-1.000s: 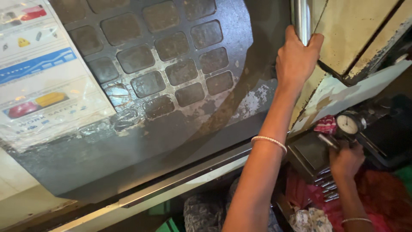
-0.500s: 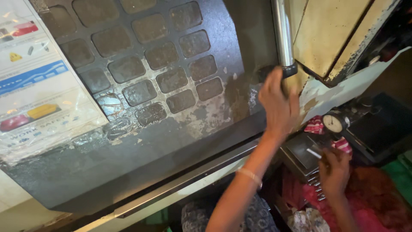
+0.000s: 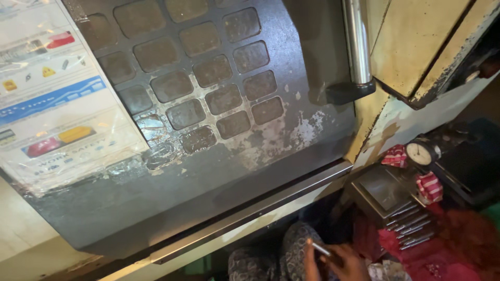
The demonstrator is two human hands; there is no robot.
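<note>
My right hand [image 3: 341, 263] shows at the bottom edge, fingers closed on a thin silver metal tool [image 3: 321, 248]. It hovers over my patterned trouser leg [image 3: 284, 255], just left of a row of metal pins [image 3: 411, 226]. My left hand is out of the picture. Above stands a dark, worn machine door [image 3: 219, 171] with a grid of square window panes and a chrome bar handle [image 3: 358, 41] at its right edge; no hand touches the handle.
A laminated sheet [image 3: 57, 104] is taped to the door's left side. At the right are a round dial gauge [image 3: 421, 154], a red-and-white cloth [image 3: 429, 186], a grey metal box [image 3: 383, 190] and a red cloth [image 3: 458, 244]. A cream machine panel [image 3: 411, 47] juts in at upper right.
My left hand has let go of the chrome handle and dropped out of view. My right hand moved down and left with the thin tool.
</note>
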